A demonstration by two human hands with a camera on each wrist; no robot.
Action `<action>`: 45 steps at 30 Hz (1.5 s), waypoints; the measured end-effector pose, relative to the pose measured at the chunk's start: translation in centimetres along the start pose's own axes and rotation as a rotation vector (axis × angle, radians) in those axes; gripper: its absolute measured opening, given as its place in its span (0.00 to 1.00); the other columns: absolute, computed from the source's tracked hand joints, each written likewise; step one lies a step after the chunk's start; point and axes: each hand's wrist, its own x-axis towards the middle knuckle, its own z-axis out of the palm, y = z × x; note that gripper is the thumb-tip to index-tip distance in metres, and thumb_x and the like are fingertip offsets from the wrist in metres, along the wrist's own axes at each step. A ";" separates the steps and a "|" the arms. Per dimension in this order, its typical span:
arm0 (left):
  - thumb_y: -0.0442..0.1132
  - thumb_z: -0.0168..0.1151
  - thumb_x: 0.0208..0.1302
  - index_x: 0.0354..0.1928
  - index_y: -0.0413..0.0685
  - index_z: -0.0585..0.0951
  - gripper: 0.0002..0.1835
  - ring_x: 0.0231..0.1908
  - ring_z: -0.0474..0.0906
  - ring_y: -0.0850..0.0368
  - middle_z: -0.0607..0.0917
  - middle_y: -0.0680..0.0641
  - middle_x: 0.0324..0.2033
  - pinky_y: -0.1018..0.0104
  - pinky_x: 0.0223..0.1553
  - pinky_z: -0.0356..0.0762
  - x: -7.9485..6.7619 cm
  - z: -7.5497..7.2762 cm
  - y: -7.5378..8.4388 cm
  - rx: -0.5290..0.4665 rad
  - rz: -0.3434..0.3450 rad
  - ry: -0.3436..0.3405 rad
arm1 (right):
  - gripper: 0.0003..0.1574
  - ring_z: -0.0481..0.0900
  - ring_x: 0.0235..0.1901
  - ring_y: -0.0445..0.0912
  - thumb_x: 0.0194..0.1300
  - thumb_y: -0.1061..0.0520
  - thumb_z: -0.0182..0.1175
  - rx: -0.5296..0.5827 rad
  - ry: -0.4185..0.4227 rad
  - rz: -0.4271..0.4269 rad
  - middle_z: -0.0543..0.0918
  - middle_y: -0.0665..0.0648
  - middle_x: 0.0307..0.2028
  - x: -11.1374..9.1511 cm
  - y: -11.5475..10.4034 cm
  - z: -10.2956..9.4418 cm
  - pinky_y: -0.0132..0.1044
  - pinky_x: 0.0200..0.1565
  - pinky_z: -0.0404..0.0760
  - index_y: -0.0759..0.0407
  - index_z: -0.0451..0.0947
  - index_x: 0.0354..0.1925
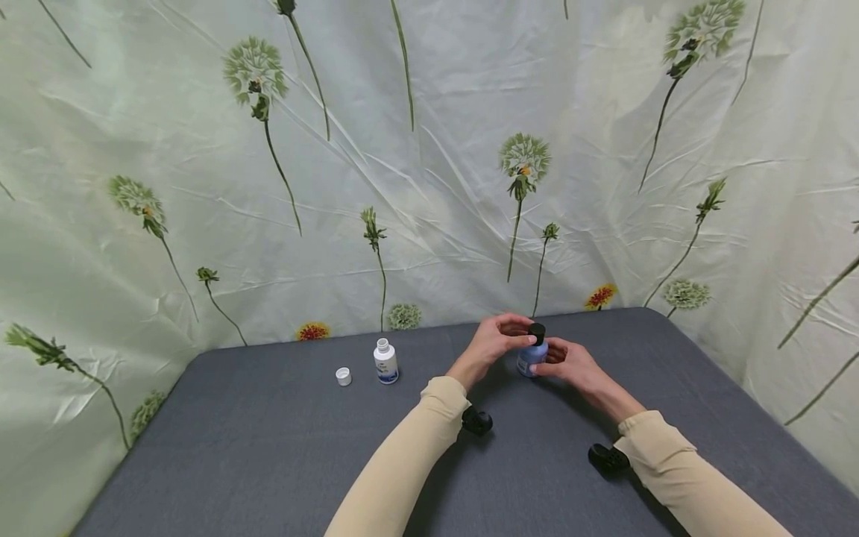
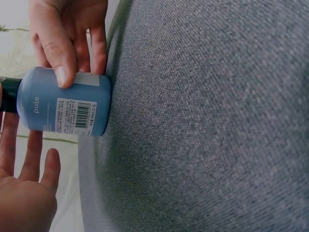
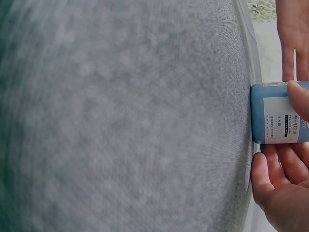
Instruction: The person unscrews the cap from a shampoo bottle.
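Note:
A blue bottle [image 1: 532, 356] with a black cap [image 1: 537, 332] stands upright near the back edge of the table, right of the middle. My left hand [image 1: 495, 341] pinches the cap from the left with thumb and fingers. From the right, my right hand [image 1: 576, 368] grips the bottle's body, its thumb across the front. The left wrist view shows a barcode label [image 2: 76, 116] on the bottle, and the left hand's other fingers spread beside it. In the right wrist view a white printed label [image 3: 280, 121] faces the camera, partly covered by the thumb.
Left of the hands stands a small white bottle [image 1: 385, 364] with its neck uncovered. A white cap [image 1: 344, 377] lies beside it on the grey cloth-covered table [image 1: 268, 447]. A pale curtain [image 1: 443, 186] with dandelion prints hangs behind the back edge.

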 end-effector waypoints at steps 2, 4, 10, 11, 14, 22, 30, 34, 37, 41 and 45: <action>0.33 0.72 0.58 0.47 0.45 0.85 0.14 0.43 0.82 0.61 0.88 0.51 0.40 0.62 0.51 0.75 0.0 -0.1 0.0 -0.003 -0.001 0.000 | 0.40 0.70 0.62 0.64 0.64 0.55 0.68 -0.005 0.008 0.002 0.72 0.73 0.62 0.0 0.0 0.1 0.53 0.57 0.73 0.72 0.64 0.66; 0.33 0.71 0.58 0.48 0.45 0.85 0.14 0.43 0.83 0.61 0.88 0.51 0.41 0.63 0.51 0.75 -0.1 -0.2 -0.1 -0.010 0.000 -0.003 | 0.39 0.70 0.62 0.63 0.64 0.56 0.68 -0.010 0.015 0.006 0.73 0.72 0.61 0.0 0.0 0.1 0.52 0.57 0.73 0.72 0.65 0.66; 0.33 0.71 0.59 0.48 0.45 0.85 0.14 0.43 0.83 0.61 0.88 0.51 0.41 0.63 0.51 0.75 -0.4 -0.4 -0.2 -0.039 0.006 0.005 | 0.38 0.72 0.60 0.62 0.63 0.55 0.68 -0.027 0.025 -0.007 0.75 0.71 0.59 -0.1 -0.2 0.5 0.52 0.55 0.74 0.71 0.67 0.64; 0.33 0.71 0.59 0.48 0.45 0.85 0.14 0.44 0.83 0.61 0.88 0.51 0.41 0.63 0.52 0.75 -0.4 -0.5 -0.2 -0.041 0.006 0.008 | 0.38 0.72 0.60 0.63 0.63 0.55 0.68 -0.027 0.024 -0.011 0.75 0.71 0.59 -0.1 -0.3 0.5 0.52 0.55 0.75 0.72 0.66 0.64; 0.33 0.71 0.59 0.49 0.45 0.85 0.14 0.44 0.82 0.60 0.88 0.50 0.41 0.63 0.52 0.75 -0.5 -0.7 -0.1 -0.052 0.006 0.014 | 0.39 0.72 0.60 0.62 0.63 0.55 0.69 -0.011 0.030 -0.014 0.75 0.71 0.59 -0.2 -0.7 0.7 0.52 0.55 0.75 0.72 0.66 0.65; 0.33 0.70 0.60 0.50 0.45 0.85 0.15 0.45 0.82 0.60 0.87 0.51 0.43 0.62 0.53 0.74 -0.9 -1.4 0.6 -0.059 0.011 0.013 | 0.38 0.72 0.59 0.63 0.63 0.56 0.68 -0.023 0.044 -0.044 0.76 0.71 0.58 -0.5 -1.8 1.4 0.52 0.53 0.76 0.72 0.66 0.64; 0.33 0.69 0.62 0.51 0.45 0.84 0.15 0.47 0.81 0.59 0.86 0.50 0.44 0.60 0.53 0.75 -1.8 -2.0 0.5 -0.065 0.022 0.009 | 0.36 0.73 0.58 0.64 0.63 0.56 0.69 -0.036 0.064 -0.072 0.77 0.70 0.56 -0.9 -2.0 2.5 0.52 0.51 0.77 0.72 0.69 0.63; 0.34 0.69 0.62 0.52 0.44 0.83 0.15 0.48 0.81 0.58 0.86 0.49 0.45 0.59 0.54 0.74 -2.2 -2.5 0.6 -0.058 0.029 0.007 | 0.36 0.74 0.57 0.63 0.63 0.56 0.69 -0.028 0.075 -0.090 0.78 0.70 0.55 -1.1 -2.4 3.0 0.51 0.50 0.77 0.72 0.69 0.62; 0.34 0.69 0.62 0.52 0.43 0.83 0.15 0.48 0.81 0.57 0.86 0.49 0.46 0.59 0.53 0.74 -2.5 -2.9 0.8 -0.044 0.035 0.012 | 0.36 0.74 0.57 0.63 0.62 0.56 0.69 -0.028 0.081 -0.094 0.78 0.70 0.55 -1.3 -2.7 3.4 0.51 0.50 0.77 0.72 0.70 0.62; 0.34 0.69 0.62 0.52 0.42 0.83 0.15 0.48 0.80 0.56 0.86 0.48 0.45 0.58 0.53 0.74 -3.0 -3.4 1.1 -0.020 0.051 0.020 | 0.36 0.74 0.57 0.62 0.62 0.55 0.69 -0.022 0.079 -0.092 0.78 0.69 0.55 -1.3 -3.0 3.9 0.51 0.50 0.78 0.71 0.70 0.62; 0.34 0.69 0.62 0.52 0.43 0.83 0.16 0.49 0.80 0.55 0.86 0.48 0.46 0.58 0.53 0.74 -3.5 -3.9 1.4 -0.011 0.064 0.014 | 0.36 0.73 0.58 0.61 0.62 0.55 0.70 0.003 0.074 -0.091 0.78 0.68 0.56 -1.3 -3.2 4.2 0.51 0.50 0.78 0.69 0.70 0.62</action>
